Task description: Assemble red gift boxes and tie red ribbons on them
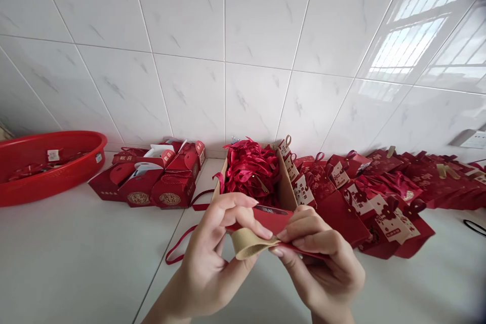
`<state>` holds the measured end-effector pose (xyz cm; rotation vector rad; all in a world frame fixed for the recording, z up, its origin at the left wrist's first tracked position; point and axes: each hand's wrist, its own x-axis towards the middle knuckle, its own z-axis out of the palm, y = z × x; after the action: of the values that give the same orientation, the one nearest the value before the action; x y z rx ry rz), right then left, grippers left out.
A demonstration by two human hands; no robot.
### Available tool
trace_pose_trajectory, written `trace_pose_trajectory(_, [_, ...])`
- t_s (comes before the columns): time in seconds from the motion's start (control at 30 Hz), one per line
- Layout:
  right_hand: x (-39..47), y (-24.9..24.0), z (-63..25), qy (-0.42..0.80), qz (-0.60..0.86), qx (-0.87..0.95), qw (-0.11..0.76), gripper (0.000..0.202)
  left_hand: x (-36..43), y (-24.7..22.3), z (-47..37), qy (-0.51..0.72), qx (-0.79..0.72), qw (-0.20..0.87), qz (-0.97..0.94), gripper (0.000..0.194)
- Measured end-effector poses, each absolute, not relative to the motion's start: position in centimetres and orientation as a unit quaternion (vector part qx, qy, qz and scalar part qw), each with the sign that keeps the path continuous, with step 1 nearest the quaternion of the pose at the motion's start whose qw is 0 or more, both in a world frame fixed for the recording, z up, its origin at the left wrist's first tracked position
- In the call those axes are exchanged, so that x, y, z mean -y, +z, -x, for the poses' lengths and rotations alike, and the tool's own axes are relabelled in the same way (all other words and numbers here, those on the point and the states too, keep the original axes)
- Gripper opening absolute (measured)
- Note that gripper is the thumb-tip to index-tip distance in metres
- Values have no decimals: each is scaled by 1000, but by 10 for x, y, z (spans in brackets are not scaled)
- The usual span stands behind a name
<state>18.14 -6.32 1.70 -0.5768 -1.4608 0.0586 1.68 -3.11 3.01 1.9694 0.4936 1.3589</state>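
In the head view a tan loop (pixel 246 243) is pinched between the fingers of my left hand (pixel 216 258), at the lower middle. My right hand (pixel 322 255) grips a red card-like piece (pixel 273 218) just to the right, with its fingertips at the narrow end of the loop. The fingertips of both hands nearly meet there. Part of the red piece lies behind my fingers, so its full shape is hidden. Just beyond my hands stands a cardboard box (pixel 287 182) filled with shiny dark-red ribbons (pixel 252 167).
A red basin (pixel 49 182) stands at the far left, beside several red boxes (pixel 140 187). Many red bags (pixel 341 217) with tags and ribbon loops line the right side. A red strap (pixel 178 253) lies left of my hands. White wall tiles (pixel 190 10) rise behind.
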Motion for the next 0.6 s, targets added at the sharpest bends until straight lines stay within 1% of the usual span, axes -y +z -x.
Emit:
trace_pose_trajectory(0.23, [64,14,-178,43,258,651,713,25,30,25,-16,534,-183,358,-744,42])
trace_pose_trajectory(0.4, [68,16,-182,101,271,645,707,24,36,37,-9,474,-192,394,-764,26])
trace_pose_trajectory(0.5, [74,20,-183,154,287,640,696,24,39,46,-2,434,-193,413,-777,26])
trace_pose_trajectory(0.6, [76,24,-184,204,313,648,664,23,36,51,-2,440,-193,412,-774,12])
